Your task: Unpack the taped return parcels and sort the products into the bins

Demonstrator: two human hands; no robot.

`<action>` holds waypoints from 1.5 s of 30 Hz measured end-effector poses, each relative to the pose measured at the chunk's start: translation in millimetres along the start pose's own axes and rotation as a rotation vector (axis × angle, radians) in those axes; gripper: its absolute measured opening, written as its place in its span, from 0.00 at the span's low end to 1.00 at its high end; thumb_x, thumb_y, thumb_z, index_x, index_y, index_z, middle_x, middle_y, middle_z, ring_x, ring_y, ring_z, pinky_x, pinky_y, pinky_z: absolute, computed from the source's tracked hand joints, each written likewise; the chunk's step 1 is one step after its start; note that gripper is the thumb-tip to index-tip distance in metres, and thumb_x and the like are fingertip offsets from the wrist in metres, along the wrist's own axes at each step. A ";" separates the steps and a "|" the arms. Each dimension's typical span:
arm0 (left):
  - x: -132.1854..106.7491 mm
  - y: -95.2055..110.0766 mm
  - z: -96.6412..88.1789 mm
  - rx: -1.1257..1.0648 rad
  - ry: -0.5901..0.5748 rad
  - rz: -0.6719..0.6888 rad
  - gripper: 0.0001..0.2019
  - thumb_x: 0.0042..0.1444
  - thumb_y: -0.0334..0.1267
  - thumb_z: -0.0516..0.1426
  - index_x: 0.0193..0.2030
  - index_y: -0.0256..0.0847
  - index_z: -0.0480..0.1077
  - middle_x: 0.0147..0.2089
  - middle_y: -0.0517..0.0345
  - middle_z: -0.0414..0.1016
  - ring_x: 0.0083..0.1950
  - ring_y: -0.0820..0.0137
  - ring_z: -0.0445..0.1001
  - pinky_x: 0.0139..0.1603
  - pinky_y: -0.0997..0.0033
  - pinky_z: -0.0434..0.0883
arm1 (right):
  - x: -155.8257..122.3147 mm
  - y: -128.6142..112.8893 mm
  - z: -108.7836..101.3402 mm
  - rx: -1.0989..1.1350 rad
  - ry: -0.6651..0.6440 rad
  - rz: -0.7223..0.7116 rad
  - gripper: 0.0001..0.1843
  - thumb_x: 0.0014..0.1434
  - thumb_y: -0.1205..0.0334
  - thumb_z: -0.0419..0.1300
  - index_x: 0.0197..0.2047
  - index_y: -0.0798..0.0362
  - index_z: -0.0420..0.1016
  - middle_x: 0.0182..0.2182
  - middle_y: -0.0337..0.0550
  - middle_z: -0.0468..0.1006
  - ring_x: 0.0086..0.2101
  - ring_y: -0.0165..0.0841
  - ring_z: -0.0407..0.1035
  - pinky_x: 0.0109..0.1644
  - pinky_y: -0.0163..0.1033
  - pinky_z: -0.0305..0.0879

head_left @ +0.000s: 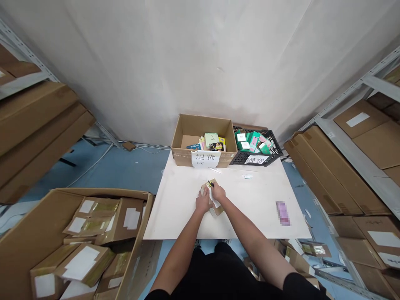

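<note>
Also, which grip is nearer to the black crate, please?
Right. The right grip, holding a dark tool, is in front of the black crate and to its left; the left grip, on the small package, is farther left.

Tally: one counter, one open cardboard box, one black crate, two paper signs, one small carton, one black-and-yellow tool, one purple item (blurred). Hands: one left hand, one right hand. One large box contains at least six parcels.

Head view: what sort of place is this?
Probably a storeroom for returned parcels: grey metal shelves hold brown cardboard boxes, an open brown carton holds taped parcels, and a white sign reads 退货, "returns".
</note>
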State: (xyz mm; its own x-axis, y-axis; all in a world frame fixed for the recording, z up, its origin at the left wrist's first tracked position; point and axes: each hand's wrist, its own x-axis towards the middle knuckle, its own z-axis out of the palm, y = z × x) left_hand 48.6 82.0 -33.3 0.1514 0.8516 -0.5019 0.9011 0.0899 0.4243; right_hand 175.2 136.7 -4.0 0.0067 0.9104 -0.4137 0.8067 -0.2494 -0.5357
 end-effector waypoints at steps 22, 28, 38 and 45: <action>-17.8 -1.4 -7.8 0.050 0.045 -0.036 0.51 0.58 0.61 0.59 0.81 0.58 0.36 0.84 0.64 0.28 0.76 0.41 0.55 0.61 0.51 0.71 | -145.4 112.0 -53.3 -0.517 -0.230 0.157 0.11 0.69 0.62 0.57 0.52 0.53 0.75 0.46 0.58 0.84 0.47 0.48 0.81 0.44 0.43 0.73; -25.7 53.9 26.7 0.133 0.130 -0.157 0.42 0.67 0.55 0.51 0.82 0.49 0.38 0.83 0.39 0.33 0.61 0.49 0.74 0.52 0.56 0.75 | -141.6 152.8 -28.4 0.448 0.016 0.328 0.16 0.72 0.44 0.50 0.45 0.48 0.64 0.23 0.34 0.75 0.21 0.34 0.74 0.29 0.37 0.70; 24.2 47.1 -16.8 0.363 -0.038 0.395 0.37 0.63 0.56 0.59 0.77 0.54 0.56 0.82 0.55 0.49 0.82 0.49 0.43 0.76 0.47 0.54 | -109.9 165.8 -3.1 0.995 0.123 0.474 0.21 0.66 0.38 0.57 0.37 0.47 0.61 0.19 0.32 0.71 0.18 0.31 0.71 0.24 0.34 0.69; 24.0 42.1 29.4 0.313 0.149 0.252 0.33 0.71 0.55 0.48 0.80 0.53 0.50 0.84 0.58 0.39 0.83 0.49 0.36 0.79 0.42 0.48 | -86.4 176.5 -12.9 0.886 0.138 0.505 0.23 0.70 0.38 0.52 0.33 0.47 0.61 0.15 0.30 0.66 0.13 0.29 0.63 0.18 0.32 0.62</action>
State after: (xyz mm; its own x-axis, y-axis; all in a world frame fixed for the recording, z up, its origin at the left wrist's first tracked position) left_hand 102.1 91.0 -49.7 0.3431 0.8941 -0.2878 0.9267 -0.2723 0.2588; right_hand 324.6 18.3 -53.3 0.3374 0.6478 -0.6831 -0.0347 -0.7166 -0.6967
